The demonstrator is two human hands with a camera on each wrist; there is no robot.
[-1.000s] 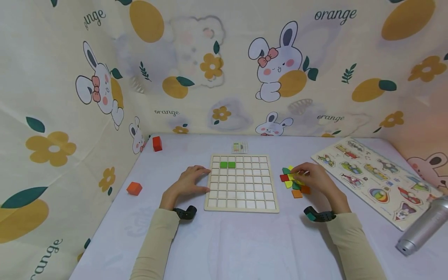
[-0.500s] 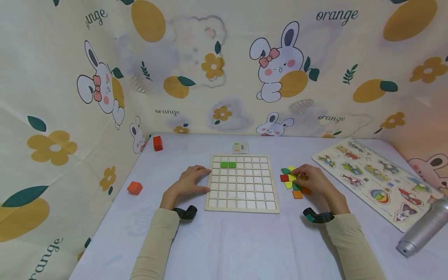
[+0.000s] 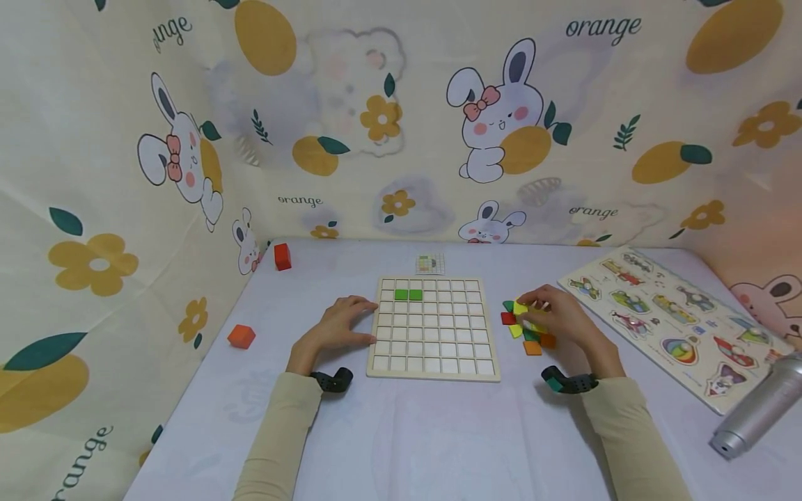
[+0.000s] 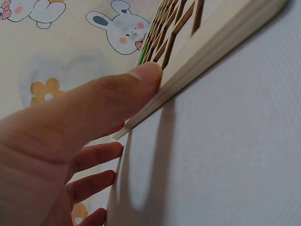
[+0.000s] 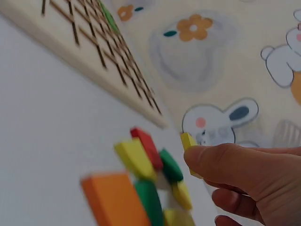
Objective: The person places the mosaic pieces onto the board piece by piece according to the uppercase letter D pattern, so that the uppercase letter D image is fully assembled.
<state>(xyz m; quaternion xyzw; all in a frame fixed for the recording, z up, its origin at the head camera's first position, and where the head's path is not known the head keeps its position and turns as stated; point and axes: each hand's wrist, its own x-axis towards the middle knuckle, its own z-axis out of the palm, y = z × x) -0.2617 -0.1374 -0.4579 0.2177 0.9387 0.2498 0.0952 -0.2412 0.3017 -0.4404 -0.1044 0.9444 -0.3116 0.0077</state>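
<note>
A wooden grid board [image 3: 432,378] lies flat on the table, with two green square tiles [image 3: 401,295] side by side in its second row. My left hand [image 3: 338,324] rests at the board's left edge, its thumb touching the frame and the fingers spread fairly straight. Between thumb and fingertips, my right hand [image 3: 560,317] pinches a yellow tile [image 5: 186,140], raised off the table in the right wrist view. Beneath and beside that hand is a loose pile of tiles: a red tile [image 3: 507,318], an orange tile [image 3: 532,348], green and yellow ones, partly hidden by the hand.
Behind the board lies a small printed pattern card [image 3: 429,264]. Two red-orange blocks [image 3: 241,337] sit at the left. On the right are a picture puzzle board [image 3: 673,327] and a silver cylinder [image 3: 755,403]. A printed cloth [image 3: 426,174] encloses the table's back and sides.
My right hand has lifted slightly from the pile with a yellow tile between its fingertips. The left hand stays at the board's edge.
</note>
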